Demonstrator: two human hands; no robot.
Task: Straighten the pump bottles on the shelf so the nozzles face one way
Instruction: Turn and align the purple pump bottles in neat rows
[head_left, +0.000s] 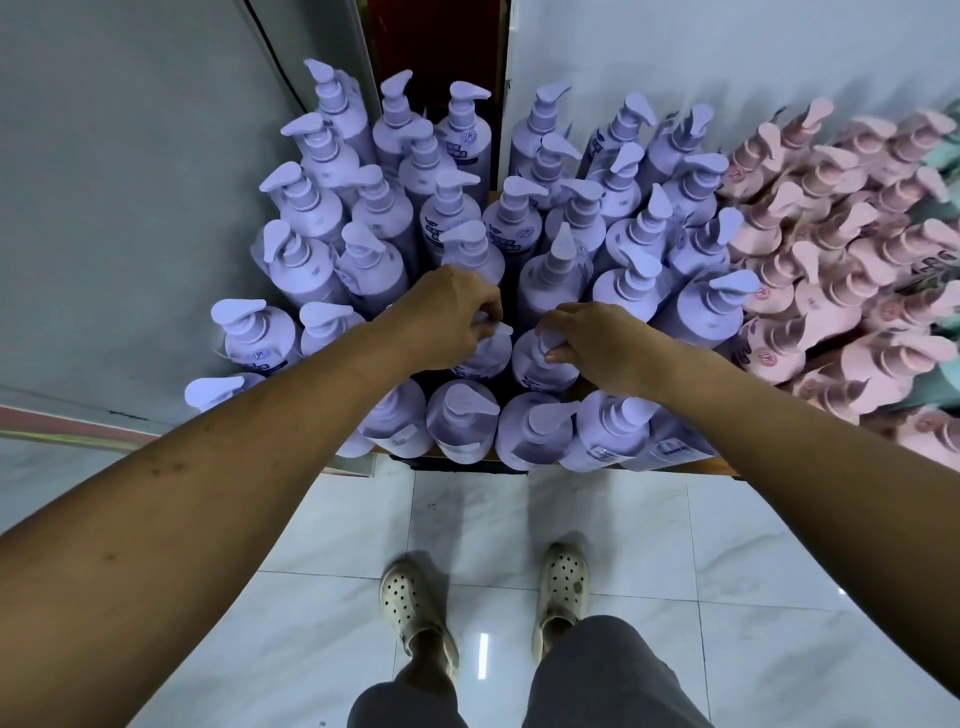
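Several rows of purple pump bottles (566, 270) stand packed on a low shelf (691, 470), most nozzles pointing right, a few turned other ways. My left hand (447, 317) pinches the pump head of one purple bottle (485, 356) in the second row from the front. Beside it my right hand (597, 343) grips the pump head of the neighbouring purple bottle (535, 371). Both pump heads are largely hidden under my fingers. The front-row bottle (462, 421) just below has its nozzle pointing right.
Pink pump bottles (831, 270) fill the shelf to the right of the purple ones. A grey wall (130, 208) closes the left side and a white wall the back. My feet in pale clogs (563, 582) stand on a glossy tiled floor (779, 597).
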